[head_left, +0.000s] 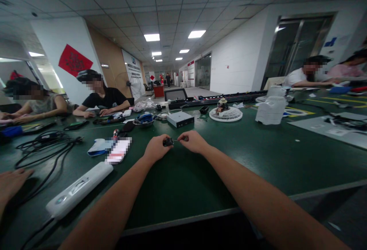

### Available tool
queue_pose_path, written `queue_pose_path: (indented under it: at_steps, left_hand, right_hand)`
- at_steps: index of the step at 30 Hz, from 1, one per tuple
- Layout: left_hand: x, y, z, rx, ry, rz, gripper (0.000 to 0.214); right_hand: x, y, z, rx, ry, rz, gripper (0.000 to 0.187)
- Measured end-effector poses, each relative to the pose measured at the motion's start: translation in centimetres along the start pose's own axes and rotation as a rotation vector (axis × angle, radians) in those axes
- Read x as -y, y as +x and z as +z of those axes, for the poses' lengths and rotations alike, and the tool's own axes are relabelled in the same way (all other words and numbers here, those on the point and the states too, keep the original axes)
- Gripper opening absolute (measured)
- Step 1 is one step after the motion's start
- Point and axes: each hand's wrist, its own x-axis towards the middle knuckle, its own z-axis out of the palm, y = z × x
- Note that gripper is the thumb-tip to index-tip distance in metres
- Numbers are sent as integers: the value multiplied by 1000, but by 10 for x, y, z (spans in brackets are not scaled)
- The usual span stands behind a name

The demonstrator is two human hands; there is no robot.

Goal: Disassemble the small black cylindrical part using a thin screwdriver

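My left hand (156,147) is closed around a small dark part (168,142) with a roundish end, held just above the table. What kind of part it is I cannot make out. My right hand (194,142), its fingers pinched together, grips a thin rod (176,140) that points left at the dark part. Whether the rod touches the part is too small to tell. Straight beyond both hands lies a silver box-shaped drive (180,119).
A white power strip (79,190), black cables (48,148) and a phone (119,150) lie on the left. Another person's hand (13,185) rests at the left edge. Farther back are a white fan grille (225,114) and a white plastic housing (270,108). People sit around the green table (286,158).
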Motion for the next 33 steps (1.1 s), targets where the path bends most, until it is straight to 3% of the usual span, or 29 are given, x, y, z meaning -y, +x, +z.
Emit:
queue_pose_path:
  at_steps: [4,8,13,17,20,28,33]
  left_hand:
    - [-4,0,-2,6,37,72,25]
    - [-3,1,-2,10,48,112,25]
    - [-1,1,-1,2,108,75,25]
    - [1,-1,-1,4,128,-29,26]
    - [2,-1,-1,27,121,-75,24]
    - [-8,-4,5,226,47,19,23]
    - [-14,-7,5,249,33,43,29]
  right_hand:
    - [4,-1,-1,39,-65,-8,20]
    - [7,-2,0,58,28,-2,20]
    - [8,-2,-2,50,-31,78,16]
    - [13,-5,-6,212,-68,160,36]
    - [15,-6,-5,318,-50,165,35]
    - [3,-1,8,159,319,216,14]
    - [5,-1,7,124,355,188,17]
